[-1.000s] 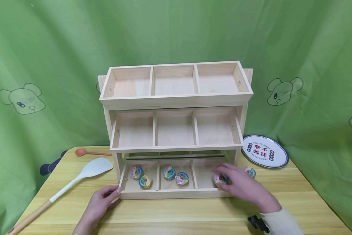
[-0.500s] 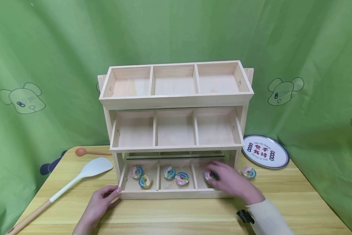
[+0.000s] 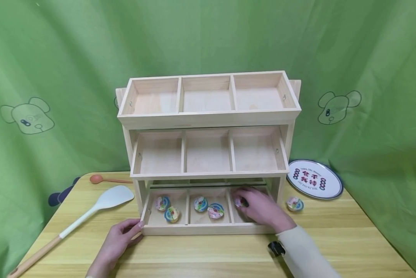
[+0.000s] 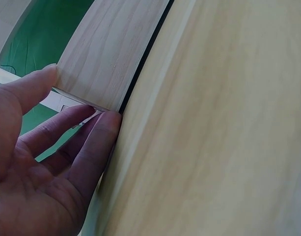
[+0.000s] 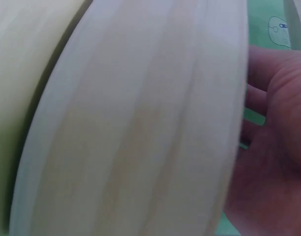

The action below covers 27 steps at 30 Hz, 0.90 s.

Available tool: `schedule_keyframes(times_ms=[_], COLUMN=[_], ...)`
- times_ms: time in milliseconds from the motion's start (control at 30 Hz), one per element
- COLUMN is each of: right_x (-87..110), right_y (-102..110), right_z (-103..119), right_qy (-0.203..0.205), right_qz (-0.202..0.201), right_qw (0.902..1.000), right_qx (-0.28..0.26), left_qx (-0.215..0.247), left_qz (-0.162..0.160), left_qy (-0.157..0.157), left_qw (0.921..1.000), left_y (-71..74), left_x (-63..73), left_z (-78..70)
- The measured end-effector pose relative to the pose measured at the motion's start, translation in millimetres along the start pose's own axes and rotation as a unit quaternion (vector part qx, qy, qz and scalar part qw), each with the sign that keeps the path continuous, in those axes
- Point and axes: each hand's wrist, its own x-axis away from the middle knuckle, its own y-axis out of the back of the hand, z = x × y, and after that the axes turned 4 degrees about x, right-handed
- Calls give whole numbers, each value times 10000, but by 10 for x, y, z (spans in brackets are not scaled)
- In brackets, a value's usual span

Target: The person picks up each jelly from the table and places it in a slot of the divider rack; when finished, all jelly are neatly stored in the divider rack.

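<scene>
My right hand (image 3: 261,206) reaches into the right compartment of the bottom wooden tray (image 3: 208,230). Its fingertips hold a small jelly cup (image 3: 238,201) with a printed lid, partly covered by the fingers. In the right wrist view the tray's front board (image 5: 130,118) hides those fingertips. My left hand (image 3: 119,239) grips the tray's front left corner, thumb at the upper edge and fingers lower down, as the left wrist view shows. Two jelly cups (image 3: 171,214) lie in the left compartment and two more jelly cups (image 3: 215,211) in the middle one.
Another jelly cup (image 3: 295,204) lies on the table right of the rack, near a white plate (image 3: 313,189) with red characters. On the left are a white spatula (image 3: 114,196) and a red spoon (image 3: 97,178). The middle tray (image 3: 208,154) and top tray (image 3: 208,102) overhang the bottom one.
My right hand has moved left and slightly back with the jelly cup, toward the divider of the right compartment. The left hand has stayed at the tray corner.
</scene>
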Motion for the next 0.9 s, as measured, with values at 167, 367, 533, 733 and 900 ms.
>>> schedule_keyframes(times_ms=[167, 367, 533, 733, 900], right_x=[-53, -92, -120, -117, -78], right_y=[-56, -98, -109, -102, -54], right_z=[-13, -12, 3, 4, -3], right_qy=[-10, -36, -59, -113, -33], right_qz=[62, 138, 136, 112, -6], right_qw=[10000, 9999, 9998, 9991, 9985], right_qx=[3, -72, -151, -387, -548], left_qx=[-19, -13, -34, -16, -22], left_qz=[-8, -30, -15, -2, 2], left_qy=[20, 31, 49, 26, -18], left_qw=[10000, 10000, 10000, 10000, 10000], left_y=[-2, -7, 3, 5, -1], left_x=[5, -1, -7, -11, -4], left_z=[0, -9, 1, 3, -6])
